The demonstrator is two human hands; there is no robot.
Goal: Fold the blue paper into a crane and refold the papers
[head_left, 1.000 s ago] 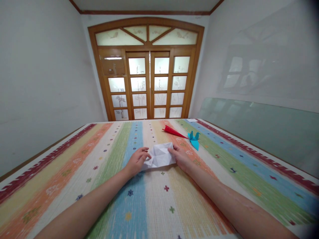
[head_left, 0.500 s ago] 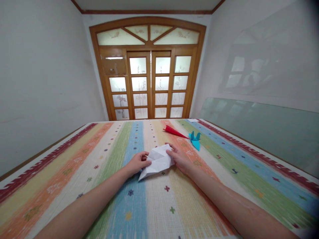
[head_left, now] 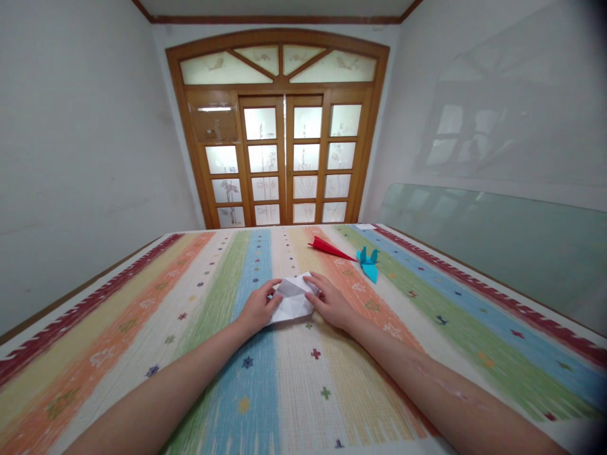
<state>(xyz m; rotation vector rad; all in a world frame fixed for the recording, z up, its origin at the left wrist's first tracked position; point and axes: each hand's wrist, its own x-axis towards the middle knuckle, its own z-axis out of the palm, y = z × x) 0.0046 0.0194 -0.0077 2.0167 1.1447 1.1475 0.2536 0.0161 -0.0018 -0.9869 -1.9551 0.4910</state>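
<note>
Both hands, left hand (head_left: 258, 308) and right hand (head_left: 329, 303), now press the white paper (head_left: 293, 299) flat mid-desk; it's folded smaller than a moment ago, so another crease just went in.

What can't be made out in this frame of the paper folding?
Head view only:
- White paper: its left and right edges lie under the left hand and right hand; the folds beneath cannot be read.
- Red folded paper and blue folded paper: too small to tell their exact shapes.
- Striped cloth: cut off by the lower frame edge.
</note>
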